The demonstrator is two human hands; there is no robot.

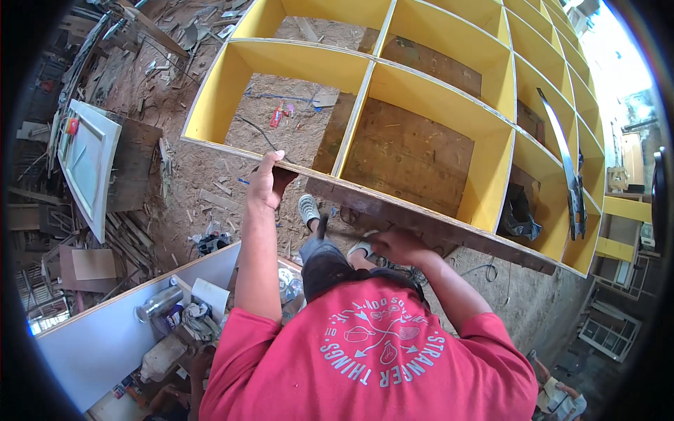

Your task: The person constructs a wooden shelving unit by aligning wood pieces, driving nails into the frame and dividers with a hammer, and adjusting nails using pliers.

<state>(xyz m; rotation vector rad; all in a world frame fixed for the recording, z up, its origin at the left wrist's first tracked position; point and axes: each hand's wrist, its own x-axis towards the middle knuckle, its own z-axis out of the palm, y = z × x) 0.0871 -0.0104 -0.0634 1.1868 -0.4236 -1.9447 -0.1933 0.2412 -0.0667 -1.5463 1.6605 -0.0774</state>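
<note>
A large yellow wooden grid of open compartments (439,81) stretches in front of me, with bare plywood edges. My left hand (265,184) grips its near edge toward the left, thumb over the top and fingers underneath, partly hidden. Low in front of my body, my right hand (404,247) is closed around the handle of what looks like a hammer. The dark head of the hammer (322,227) points left, below the near edge and apart from it. Slight blur covers the right hand and handle.
A long tool with a narrow curved blade (562,140) lies across the grid's right compartments, near a black bag (519,216). A white-framed panel (91,168) leans at left. Behind it lies scrap wood (133,238). A white board (133,330) with clutter stands lower left. Cables cross the dirt floor.
</note>
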